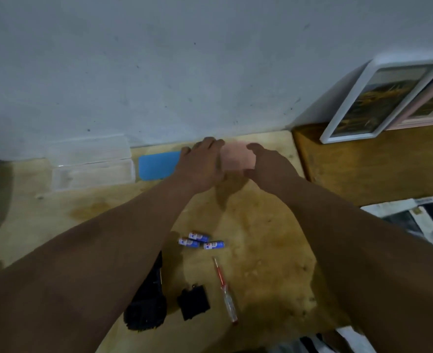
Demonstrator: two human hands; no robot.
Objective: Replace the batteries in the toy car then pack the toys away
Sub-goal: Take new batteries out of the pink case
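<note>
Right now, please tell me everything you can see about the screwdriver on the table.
The screwdriver is slim, with a thin metal shaft, a red middle section and a clear plastic handle. It lies flat on the wooden table, with its tip toward the three blue batteries and its handle toward the person. A small black cover lies beside it. Nothing touches it; both hands are farther away.

Three blue batteries [200, 241] beside black car [146, 304]
</note>
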